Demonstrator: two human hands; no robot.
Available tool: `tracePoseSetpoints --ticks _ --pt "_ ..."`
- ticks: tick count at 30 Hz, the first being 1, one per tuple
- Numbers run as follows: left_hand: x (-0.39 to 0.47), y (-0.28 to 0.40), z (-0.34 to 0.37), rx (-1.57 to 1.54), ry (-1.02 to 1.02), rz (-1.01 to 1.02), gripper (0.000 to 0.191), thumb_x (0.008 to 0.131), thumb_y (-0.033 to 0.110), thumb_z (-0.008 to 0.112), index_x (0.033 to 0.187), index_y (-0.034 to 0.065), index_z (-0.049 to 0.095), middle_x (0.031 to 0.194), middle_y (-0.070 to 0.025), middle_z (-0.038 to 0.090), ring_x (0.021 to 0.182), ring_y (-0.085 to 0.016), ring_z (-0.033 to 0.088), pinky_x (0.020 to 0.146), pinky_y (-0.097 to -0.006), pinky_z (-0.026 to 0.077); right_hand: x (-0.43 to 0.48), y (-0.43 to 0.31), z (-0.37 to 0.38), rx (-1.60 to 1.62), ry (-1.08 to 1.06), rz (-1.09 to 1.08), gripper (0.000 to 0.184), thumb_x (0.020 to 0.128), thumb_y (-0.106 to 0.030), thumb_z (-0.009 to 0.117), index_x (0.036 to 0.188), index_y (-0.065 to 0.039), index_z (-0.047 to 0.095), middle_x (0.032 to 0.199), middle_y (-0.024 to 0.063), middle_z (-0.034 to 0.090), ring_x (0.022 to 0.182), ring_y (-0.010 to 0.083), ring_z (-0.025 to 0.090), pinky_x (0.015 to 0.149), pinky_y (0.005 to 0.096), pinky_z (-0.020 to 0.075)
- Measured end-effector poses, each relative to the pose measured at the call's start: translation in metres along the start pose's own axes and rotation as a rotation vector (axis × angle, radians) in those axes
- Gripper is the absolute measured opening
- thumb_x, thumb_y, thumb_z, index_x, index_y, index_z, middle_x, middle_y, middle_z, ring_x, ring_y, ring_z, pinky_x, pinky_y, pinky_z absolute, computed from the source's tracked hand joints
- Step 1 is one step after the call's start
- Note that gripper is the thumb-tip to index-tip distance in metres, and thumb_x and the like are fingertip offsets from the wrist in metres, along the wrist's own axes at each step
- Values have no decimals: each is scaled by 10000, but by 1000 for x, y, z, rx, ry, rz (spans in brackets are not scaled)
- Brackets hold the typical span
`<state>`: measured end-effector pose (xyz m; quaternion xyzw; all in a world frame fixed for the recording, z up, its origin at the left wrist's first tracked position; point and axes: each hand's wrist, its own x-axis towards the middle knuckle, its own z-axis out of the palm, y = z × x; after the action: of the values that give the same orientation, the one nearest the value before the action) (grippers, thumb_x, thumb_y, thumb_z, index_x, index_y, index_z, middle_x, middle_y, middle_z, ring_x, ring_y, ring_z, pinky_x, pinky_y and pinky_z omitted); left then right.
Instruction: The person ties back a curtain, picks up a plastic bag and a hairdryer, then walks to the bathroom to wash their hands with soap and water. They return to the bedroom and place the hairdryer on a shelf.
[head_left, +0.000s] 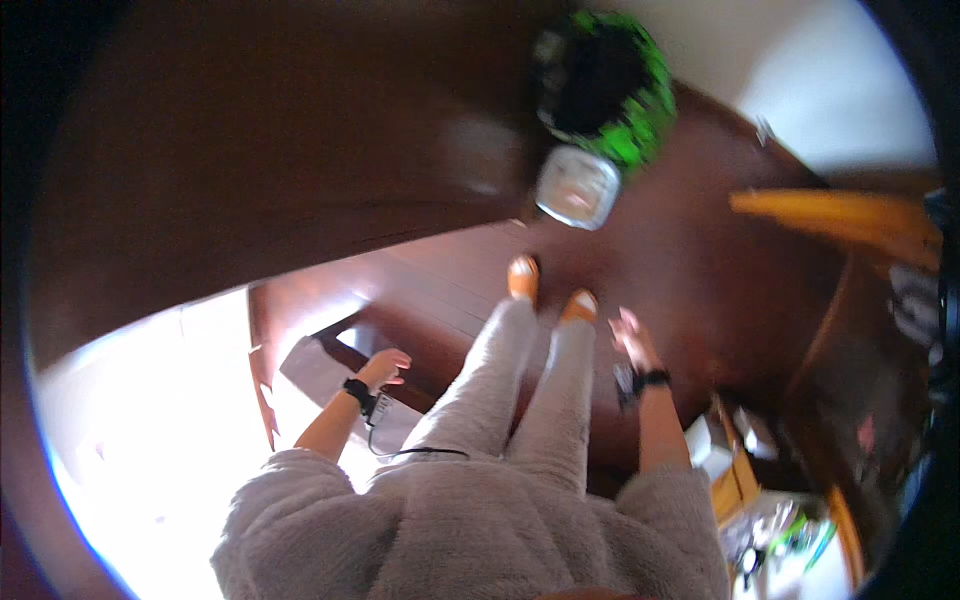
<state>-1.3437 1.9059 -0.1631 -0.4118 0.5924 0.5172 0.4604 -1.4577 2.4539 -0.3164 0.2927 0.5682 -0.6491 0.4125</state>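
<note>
My left hand (386, 367) hangs in the air beside my left thigh, its fingers loosely bent and nothing in them. A black strap with a small device (381, 409) and a cable is on that wrist. On the other side, my right hand (634, 337) is held out near my right shin, empty, with fingers apart and blurred. It also wears a black wristband (651, 379). Below, my feet in orange slippers (523, 279) stand on a reddish-brown plank floor (442, 274). Ahead of them is a squarish, clear-looking container (577, 187), its contents too blurred to name.
A round green-and-black object (652, 97) adjoins the container. A large dark brown panel (262, 150) fills the upper left. An orange-brown wooden piece (832, 214) juts in at right. White boxes (709, 446) and small cluttered items (787, 536) lie at lower right.
</note>
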Motion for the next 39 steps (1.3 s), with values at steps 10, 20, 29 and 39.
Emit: tracePoseSetpoints --ticks 10,20,29,39 --pt "-165 -111 -107 488 905 429 326 835 145 555 1144 41 551 1018 -151 644 936 -333 617 830 -395 496 -107 -102 90 -493 -107 -211 271 752 -18 672 1006 25 589 809 72 625 690 135 596 649 240 489" --pt "-217 -229 -96 -66 1286 691 429 727 -70 508 1127 70 578 1175 -143 567 1116 -268 535 923 -345 449 -22 -199 410 -1016 -624 -483 156 836 -110 640 945 0 622 831 46 639 777 133 591 749 265 473" --pt "-292 -258 -108 -599 1193 664 375 846 10 484 1211 70 541 1242 -137 545 1086 -200 555 864 -321 501 -221 -136 695 -1021 -1226 -659 253 945 -61 438 1168 21 527 654 53 559 573 102 519 560 230 459" --pt "-291 -89 -223 -1211 224 1485 468 999 365 360 1317 28 425 1271 -86 524 1165 -214 517 995 -371 415 -318 -114 811 -1091 -1669 -2059 553 804 -144 651 1309 -29 459 1354 169 453 1270 348 399 1059 413 314"
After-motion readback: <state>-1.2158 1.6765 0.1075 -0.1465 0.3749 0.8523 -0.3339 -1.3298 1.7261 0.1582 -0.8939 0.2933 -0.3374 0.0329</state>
